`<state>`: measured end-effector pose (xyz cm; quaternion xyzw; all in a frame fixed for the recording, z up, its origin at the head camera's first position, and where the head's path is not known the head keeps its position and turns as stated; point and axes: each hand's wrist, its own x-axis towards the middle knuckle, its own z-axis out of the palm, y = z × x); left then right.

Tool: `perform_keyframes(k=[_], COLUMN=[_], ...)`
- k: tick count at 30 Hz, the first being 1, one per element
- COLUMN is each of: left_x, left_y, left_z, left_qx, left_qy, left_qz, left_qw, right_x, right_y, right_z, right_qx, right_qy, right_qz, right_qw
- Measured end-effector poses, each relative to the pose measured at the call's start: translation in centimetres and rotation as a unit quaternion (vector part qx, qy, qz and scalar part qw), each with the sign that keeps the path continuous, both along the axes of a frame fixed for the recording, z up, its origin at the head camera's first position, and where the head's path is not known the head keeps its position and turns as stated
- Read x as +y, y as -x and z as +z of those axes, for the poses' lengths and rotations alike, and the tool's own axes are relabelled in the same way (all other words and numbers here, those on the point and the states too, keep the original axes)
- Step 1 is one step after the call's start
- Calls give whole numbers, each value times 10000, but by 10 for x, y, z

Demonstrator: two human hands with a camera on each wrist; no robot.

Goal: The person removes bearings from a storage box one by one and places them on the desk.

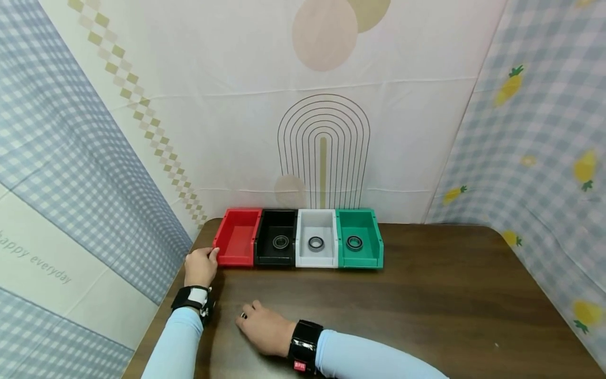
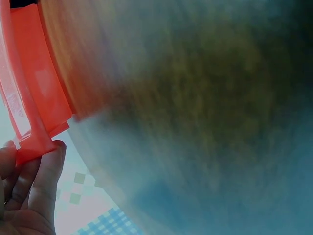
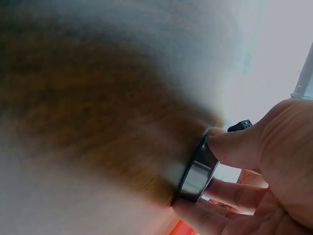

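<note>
My left hand (image 1: pixel 200 268) grips the front left corner of a red plastic bin (image 1: pixel 236 238), thumb and fingertips on its edge. In the left wrist view the fingers (image 2: pixel 45 178) press up against the red wall. Over the table in front of the bins is my right hand (image 1: pixel 266 329), palm down. The right wrist view shows its thumb and fingers pinching a shiny metal ball bearing (image 3: pixel 197 172) on its rim; the hand hides this bearing in the head view.
Beside the red bin stand a black bin (image 1: pixel 275 260), a white bin (image 1: pixel 316 261) and a green bin (image 1: pixel 361 263) in one row. Each of these holds one bearing (image 1: pixel 281 242). Behind the brown table (image 1: pixel 426 295) hangs a patterned cloth (image 1: pixel 227 147).
</note>
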<state>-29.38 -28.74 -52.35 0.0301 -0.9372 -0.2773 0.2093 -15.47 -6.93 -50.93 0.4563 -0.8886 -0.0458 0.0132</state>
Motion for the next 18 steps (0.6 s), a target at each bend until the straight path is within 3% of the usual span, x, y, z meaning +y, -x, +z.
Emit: perform_keyframes(k=[11, 18], left_x=[-2, 0], left_y=[0, 0], left_z=[-1, -1], left_qx=[-23, -89], left_qy=[54, 127], left_qz=[-38, -69], left_qw=[10000, 9999], right_x=[-1, 0], right_y=[0, -2], right_z=[-1, -3], right_qx=[-37, -108], right_qy=[22, 131], right_qz=[32, -151], right_qw=[10000, 9997])
